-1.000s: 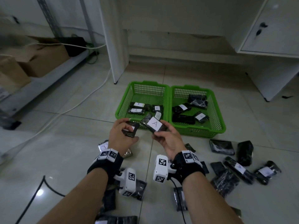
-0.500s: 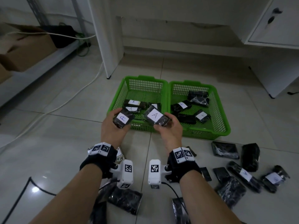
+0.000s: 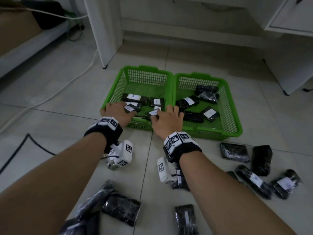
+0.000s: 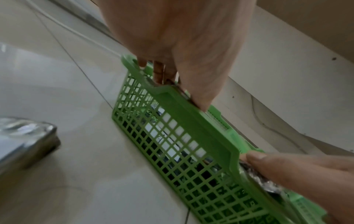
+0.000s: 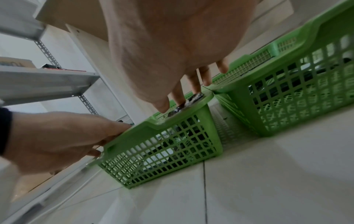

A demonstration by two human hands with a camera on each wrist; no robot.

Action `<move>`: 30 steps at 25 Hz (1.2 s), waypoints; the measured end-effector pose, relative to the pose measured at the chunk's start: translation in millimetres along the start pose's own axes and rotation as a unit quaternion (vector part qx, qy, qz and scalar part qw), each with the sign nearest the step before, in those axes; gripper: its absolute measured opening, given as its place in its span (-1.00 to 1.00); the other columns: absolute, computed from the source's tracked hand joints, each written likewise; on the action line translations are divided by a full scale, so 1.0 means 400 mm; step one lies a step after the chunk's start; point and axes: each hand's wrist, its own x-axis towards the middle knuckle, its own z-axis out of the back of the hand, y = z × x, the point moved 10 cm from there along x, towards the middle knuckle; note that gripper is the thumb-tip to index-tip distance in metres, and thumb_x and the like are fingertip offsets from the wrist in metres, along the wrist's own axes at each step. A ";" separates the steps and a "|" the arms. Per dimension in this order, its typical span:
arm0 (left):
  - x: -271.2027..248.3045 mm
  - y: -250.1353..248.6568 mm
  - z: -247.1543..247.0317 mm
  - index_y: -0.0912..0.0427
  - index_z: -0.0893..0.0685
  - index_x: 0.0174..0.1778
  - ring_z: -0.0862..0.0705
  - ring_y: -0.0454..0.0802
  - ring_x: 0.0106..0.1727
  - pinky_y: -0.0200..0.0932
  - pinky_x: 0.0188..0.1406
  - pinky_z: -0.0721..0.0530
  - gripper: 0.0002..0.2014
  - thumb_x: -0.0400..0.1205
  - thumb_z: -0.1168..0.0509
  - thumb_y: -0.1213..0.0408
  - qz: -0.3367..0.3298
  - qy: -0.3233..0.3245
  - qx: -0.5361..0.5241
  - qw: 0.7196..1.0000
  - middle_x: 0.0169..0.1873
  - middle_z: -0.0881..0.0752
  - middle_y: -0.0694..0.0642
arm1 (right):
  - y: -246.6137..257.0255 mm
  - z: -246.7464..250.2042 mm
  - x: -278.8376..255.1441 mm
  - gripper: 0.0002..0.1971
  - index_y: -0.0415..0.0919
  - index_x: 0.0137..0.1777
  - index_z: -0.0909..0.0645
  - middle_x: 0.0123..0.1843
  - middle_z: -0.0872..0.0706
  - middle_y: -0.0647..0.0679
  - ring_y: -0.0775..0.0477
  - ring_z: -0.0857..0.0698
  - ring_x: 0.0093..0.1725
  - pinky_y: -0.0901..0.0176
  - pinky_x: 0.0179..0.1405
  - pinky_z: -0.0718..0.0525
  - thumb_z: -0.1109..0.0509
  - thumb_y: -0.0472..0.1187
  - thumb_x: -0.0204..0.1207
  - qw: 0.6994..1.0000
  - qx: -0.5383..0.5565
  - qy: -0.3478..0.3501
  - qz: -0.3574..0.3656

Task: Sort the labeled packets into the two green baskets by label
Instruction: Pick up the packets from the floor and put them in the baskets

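Note:
Two green mesh baskets stand side by side on the tiled floor. The left basket (image 3: 145, 69) holds several black packets with white labels, one (image 3: 133, 97) marked A. More packets (image 3: 210, 114) lie in the right basket (image 3: 200, 75). My left hand (image 3: 126, 110) reaches over the left basket's near rim (image 4: 191, 115) and grips a labelled packet (image 3: 129, 108). My right hand (image 3: 158, 115) pinches a second labelled packet (image 3: 152, 112) at that basket's near right corner (image 5: 199, 103). Both packets sit low, at rim height.
Loose black packets lie on the floor near me at the right (image 3: 234, 152), at the front left (image 3: 122, 209) and between my arms (image 3: 186, 219). A white cabinet panel (image 3: 105, 31) stands behind the baskets and another cabinet (image 3: 288, 48) at the right. A black cable (image 3: 22, 145) crosses the left floor.
Both hands have moved forward and down, from holding the A-labelled packets up in front of the baskets to lowering them into the left basket. The head view has tilted down.

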 end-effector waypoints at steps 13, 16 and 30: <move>-0.226 0.196 0.153 0.16 -0.73 -0.01 -0.61 0.29 0.15 0.07 0.17 -0.55 -0.80 0.58 -0.24 0.21 -0.085 -0.178 -0.139 0.971 0.07 -0.70 0.25 | 0.239 -0.112 -0.274 -0.75 -0.23 0.24 -0.65 0.21 -0.68 -0.16 -0.21 -0.64 0.23 0.00 0.13 -0.60 -0.32 -0.21 0.61 0.962 0.156 0.105 0.201; -0.337 0.417 0.082 0.17 -0.73 -0.02 -0.70 0.23 0.01 -0.02 0.07 -0.58 -0.88 0.55 -0.37 0.35 0.008 -0.110 -0.147 0.983 0.03 -0.72 0.23 | 0.266 -0.199 -0.298 -0.65 -0.26 0.24 -0.60 0.22 -0.69 -0.24 -0.31 -0.68 0.21 0.00 0.04 -0.60 -0.36 -0.01 0.63 0.970 0.130 0.161 0.130; -0.311 0.403 -0.119 0.19 -0.28 0.63 -0.45 0.29 0.48 0.16 0.40 -0.51 -0.19 0.50 -0.50 0.13 -0.001 0.069 -0.079 0.994 0.51 -0.43 0.23 | 0.241 -0.114 -0.279 -0.49 -0.15 0.17 -0.63 0.02 -0.61 -0.02 -0.12 -0.64 0.00 0.07 -0.04 -0.62 -0.38 0.17 0.33 0.966 0.231 -0.026 0.117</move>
